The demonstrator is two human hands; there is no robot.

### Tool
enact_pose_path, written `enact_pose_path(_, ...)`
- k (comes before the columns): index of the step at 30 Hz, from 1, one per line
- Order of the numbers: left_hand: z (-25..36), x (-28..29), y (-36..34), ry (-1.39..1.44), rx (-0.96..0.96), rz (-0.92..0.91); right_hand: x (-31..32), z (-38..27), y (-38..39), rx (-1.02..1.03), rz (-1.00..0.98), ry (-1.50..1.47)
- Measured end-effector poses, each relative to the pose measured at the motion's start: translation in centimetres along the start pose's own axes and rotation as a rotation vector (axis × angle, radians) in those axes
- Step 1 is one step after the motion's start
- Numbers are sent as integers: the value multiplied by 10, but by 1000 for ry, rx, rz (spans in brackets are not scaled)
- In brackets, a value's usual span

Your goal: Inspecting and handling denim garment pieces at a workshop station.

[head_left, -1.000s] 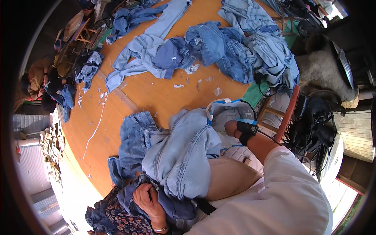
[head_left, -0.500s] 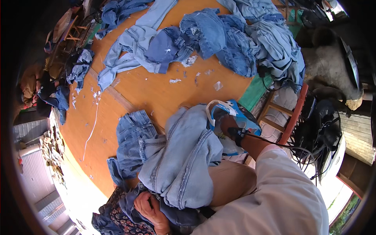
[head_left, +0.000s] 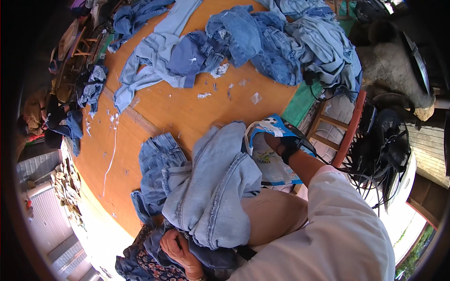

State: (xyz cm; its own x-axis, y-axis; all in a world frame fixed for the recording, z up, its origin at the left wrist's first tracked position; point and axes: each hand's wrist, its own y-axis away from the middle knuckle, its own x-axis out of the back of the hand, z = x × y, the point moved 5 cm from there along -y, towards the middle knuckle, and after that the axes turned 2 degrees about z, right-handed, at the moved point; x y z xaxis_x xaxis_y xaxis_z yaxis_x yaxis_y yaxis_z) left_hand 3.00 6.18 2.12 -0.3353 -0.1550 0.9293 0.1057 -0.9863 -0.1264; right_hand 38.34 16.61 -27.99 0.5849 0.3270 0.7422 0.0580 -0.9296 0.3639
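Note:
My left hand (head_left: 178,249) rests low in my lap, its fingers curled against a dark blue cloth (head_left: 213,256). Across my leg lie light blue jeans (head_left: 213,182) with frayed seams, and a darker denim piece (head_left: 161,157) sits beside them on the table's near side. To the right, my right hand (head_left: 277,143), with a black strap at the wrist, reaches into the mouth of a blue and white plastic bag (head_left: 269,165). The bag hides its fingers, so I cannot see whether they hold anything.
An orange tabletop (head_left: 154,105) carries thread scraps and a long white thread (head_left: 110,161). Piled denim garments (head_left: 234,35) cover its far side. At the right stand a red-railed wooden chair (head_left: 349,131) and a tangle of black cables (head_left: 379,164). Another person (head_left: 58,119) sits at the far left.
My right hand has shifted slightly within the bag's mouth, and more of the bag's white side shows. My left hand stays in place. The view has shifted a little.

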Motion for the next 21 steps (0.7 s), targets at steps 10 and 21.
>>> enact_pose_path(10,1,-2,0,22,10,11,14,-1,-20,-103,239,-310)
enact_pose_path(21,-12,7,6,-21,40,19,-9,4,-16,-240,92,-551)
